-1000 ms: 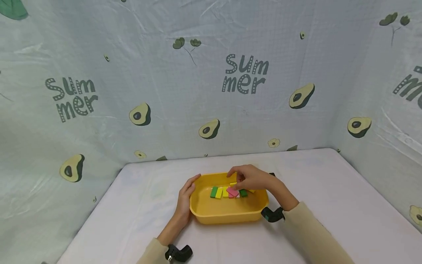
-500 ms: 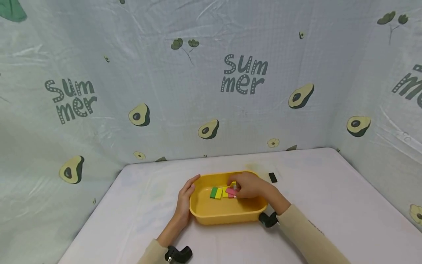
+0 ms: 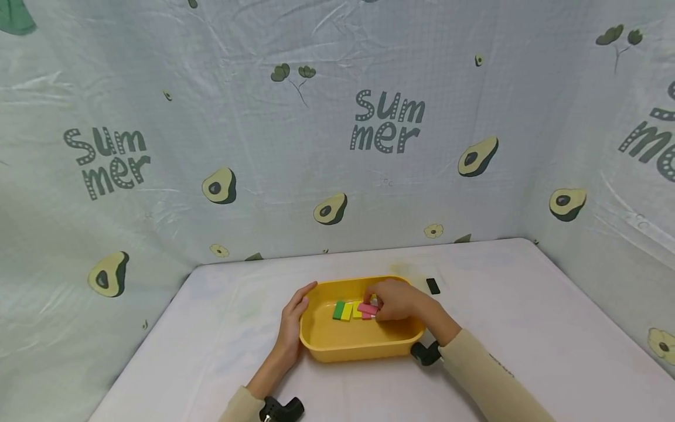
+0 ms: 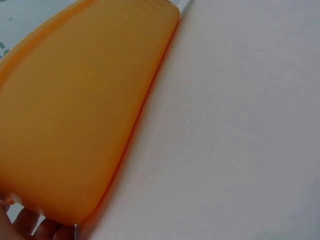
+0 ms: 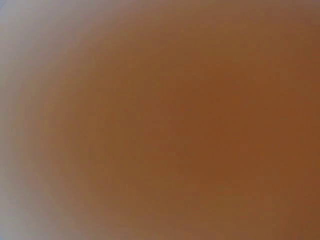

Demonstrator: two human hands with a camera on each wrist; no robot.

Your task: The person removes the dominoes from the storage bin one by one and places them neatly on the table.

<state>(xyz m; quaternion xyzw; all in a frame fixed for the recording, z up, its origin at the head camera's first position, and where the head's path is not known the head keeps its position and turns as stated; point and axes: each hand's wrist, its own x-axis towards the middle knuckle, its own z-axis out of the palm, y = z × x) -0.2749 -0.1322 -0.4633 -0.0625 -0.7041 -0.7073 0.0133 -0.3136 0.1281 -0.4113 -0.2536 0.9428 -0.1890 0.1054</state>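
A flat pink block [image 3: 367, 308] is pinched under the right hand [image 3: 396, 300]; a smooth tub [image 3: 358, 353] is touched by the straight-fingered left hand [image 3: 291, 319].

Head view down onto tub [image 3: 353, 336]

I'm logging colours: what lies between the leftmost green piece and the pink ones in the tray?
Two yellow pieces lie between them, as the head view shows.
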